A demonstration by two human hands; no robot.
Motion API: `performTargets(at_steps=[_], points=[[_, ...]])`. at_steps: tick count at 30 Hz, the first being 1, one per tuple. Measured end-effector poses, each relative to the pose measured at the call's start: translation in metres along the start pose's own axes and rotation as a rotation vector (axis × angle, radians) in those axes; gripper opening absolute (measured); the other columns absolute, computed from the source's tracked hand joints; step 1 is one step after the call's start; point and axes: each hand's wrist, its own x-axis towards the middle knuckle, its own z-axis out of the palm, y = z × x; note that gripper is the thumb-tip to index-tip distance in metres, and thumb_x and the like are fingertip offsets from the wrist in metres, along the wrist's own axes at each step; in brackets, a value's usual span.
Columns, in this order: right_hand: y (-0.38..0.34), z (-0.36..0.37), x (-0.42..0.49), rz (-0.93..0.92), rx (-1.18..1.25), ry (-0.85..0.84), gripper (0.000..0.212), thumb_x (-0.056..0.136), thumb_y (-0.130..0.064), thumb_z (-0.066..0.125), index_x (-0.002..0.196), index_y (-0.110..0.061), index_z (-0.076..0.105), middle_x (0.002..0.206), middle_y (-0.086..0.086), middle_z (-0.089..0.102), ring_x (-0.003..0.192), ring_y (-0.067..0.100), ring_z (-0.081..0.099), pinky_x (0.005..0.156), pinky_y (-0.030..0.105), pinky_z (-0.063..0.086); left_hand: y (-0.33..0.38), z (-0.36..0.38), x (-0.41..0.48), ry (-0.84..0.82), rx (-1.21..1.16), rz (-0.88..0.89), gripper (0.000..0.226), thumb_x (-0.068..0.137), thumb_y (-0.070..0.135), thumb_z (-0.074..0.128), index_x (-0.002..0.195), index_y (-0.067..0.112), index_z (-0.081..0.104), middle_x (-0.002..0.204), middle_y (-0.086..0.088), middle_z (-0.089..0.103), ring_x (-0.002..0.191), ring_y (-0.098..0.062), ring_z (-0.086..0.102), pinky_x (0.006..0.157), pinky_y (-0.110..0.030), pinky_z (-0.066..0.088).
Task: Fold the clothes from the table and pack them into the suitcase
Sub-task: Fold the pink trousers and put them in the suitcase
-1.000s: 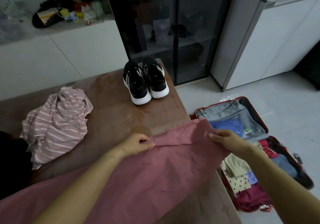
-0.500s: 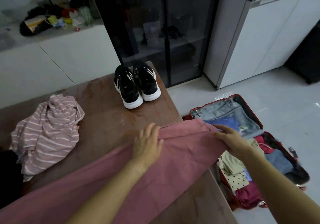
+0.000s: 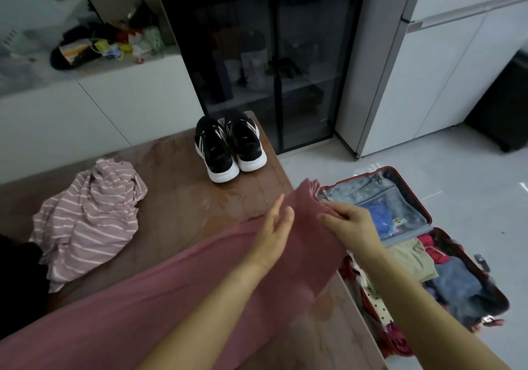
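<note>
Task's thing: a long dusty-pink garment point(image 3: 177, 292) of thin cloth lies slantwise over the brown counter point(image 3: 177, 195), from the near left to the far right edge, where its end is lifted off the surface above the suitcase side.
Right hand: the right hand point(image 3: 351, 224) pinches the raised far end, its fingers point(image 3: 328, 215) curled onto the bunched cloth.
Left hand: the left hand point(image 3: 275, 227) is released, its fingers point(image 3: 281, 207) straight and set edge-on against the cloth just left of the right hand; it grasps nothing.
How it will handle: the garment looks light, limp and without stiffness. It sags between the hold and the counter, so it will likely droop and unfold wherever it is not supported. It is not fragile, and the cloth seems to offer enough grip for a pinch.
Where to take hold: probably at the ends or along a fold line, with both hands well apart, so that the crease stays straight.
Step in hand: apparently folding the far end back over the rest.
Waiting: a crumpled pink-and-white striped garment point(image 3: 88, 221) lies at the left of the counter.
Also there: a pair of black trainers with white soles point(image 3: 228, 147) stands at the far end.
Destination: an open red hard-shell suitcase point(image 3: 357, 189) lies on the floor to the right, with folded clothes point(image 3: 411, 258) already in its near half.
</note>
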Motion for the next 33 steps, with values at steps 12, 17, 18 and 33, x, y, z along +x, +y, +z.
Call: performTargets(at_steps=[12,17,18,33], points=[[0.034,0.111,-0.093,-0.437,-0.878,-0.520,0.056,0.078,-0.065,0.034,0.116,-0.034,0.062,0.109,-0.007,0.062,0.100,0.020,0.059,0.084,0.038,0.045,-0.088,-0.127,-0.052,0.654,0.061,-0.261,0.027,0.083,0.001,0.066,0.109,-0.002,0.063,0.107,-0.021,0.066,0.104,-0.031,0.062,0.088,-0.038,0.046],[0.067,0.100,-0.082,-0.199,-0.934,-0.330,0.047,0.084,-0.060,0.041,0.120,-0.035,0.058,0.124,-0.005,0.051,0.111,0.023,0.052,0.089,0.038,0.043,-0.131,-0.153,-0.074,0.718,0.143,-0.362,0.041,0.080,0.007,0.070,0.117,-0.001,0.055,0.113,-0.018,0.063,0.107,-0.032,0.061,0.089,-0.037,0.046],[0.069,0.099,-0.078,-0.134,-0.920,-0.298,0.046,0.088,-0.056,0.045,0.127,-0.033,0.052,0.127,-0.002,0.050,0.112,0.024,0.052,0.090,0.038,0.044,-0.130,-0.151,-0.078,0.719,0.184,-0.325,0.048,0.081,0.006,0.069,0.125,0.002,0.050,0.121,-0.017,0.059,0.113,-0.032,0.058,0.094,-0.037,0.044],[0.072,0.093,-0.055,-0.012,-0.584,-0.112,0.022,0.088,-0.028,0.064,0.101,-0.010,0.066,0.091,0.013,0.071,0.089,0.034,0.065,0.072,0.035,0.047,-0.150,-0.073,-0.091,0.322,0.967,-0.252,0.068,0.084,0.055,0.035,0.138,0.015,0.047,0.143,-0.018,0.045,0.126,-0.034,0.051,0.090,-0.052,0.048]])
